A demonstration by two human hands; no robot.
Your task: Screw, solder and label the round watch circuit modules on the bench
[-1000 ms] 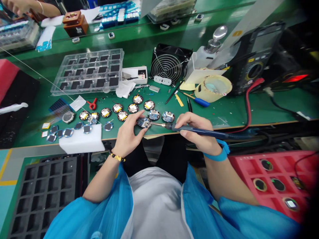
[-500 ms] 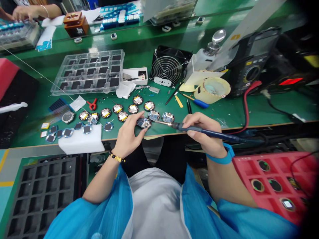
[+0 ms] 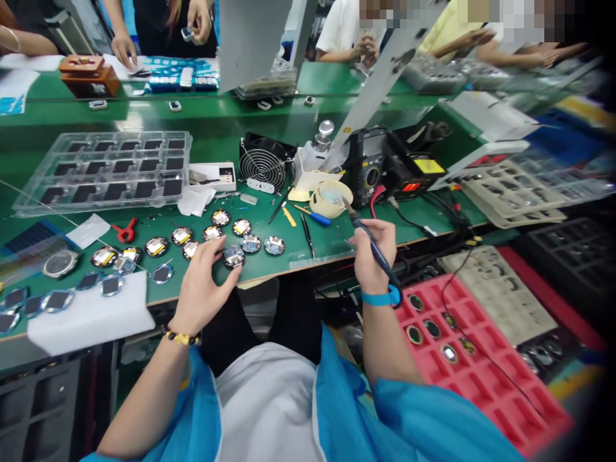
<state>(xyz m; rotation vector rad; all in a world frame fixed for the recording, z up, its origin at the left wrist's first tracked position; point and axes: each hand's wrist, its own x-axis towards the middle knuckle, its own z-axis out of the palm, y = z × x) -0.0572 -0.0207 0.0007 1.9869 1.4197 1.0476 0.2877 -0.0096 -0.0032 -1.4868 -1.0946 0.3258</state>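
My left hand (image 3: 206,281) holds a round circuit board (image 3: 233,256) between thumb and fingers near the table's front edge. Two more blue round boards, one (image 3: 251,243) close by and another (image 3: 274,245) further right, lie beside it. My right hand (image 3: 376,250) is closed round a dark blue soldering iron (image 3: 373,247), its tip at the cream round tub (image 3: 332,197). Several round boards with white and yellow parts, such as this one (image 3: 156,246), lie left of my left hand.
Behind are a clear compartment tray (image 3: 110,168), a fan (image 3: 262,163), a white-capped bottle stand and a multimeter (image 3: 368,168). A red tray (image 3: 481,359) sits low at the right. Co-workers' hands (image 3: 197,22) show across the bench.
The right hand has taken the iron away from the boards, up and right to the tub. The left hand stays at its board. The view has swung right and up.
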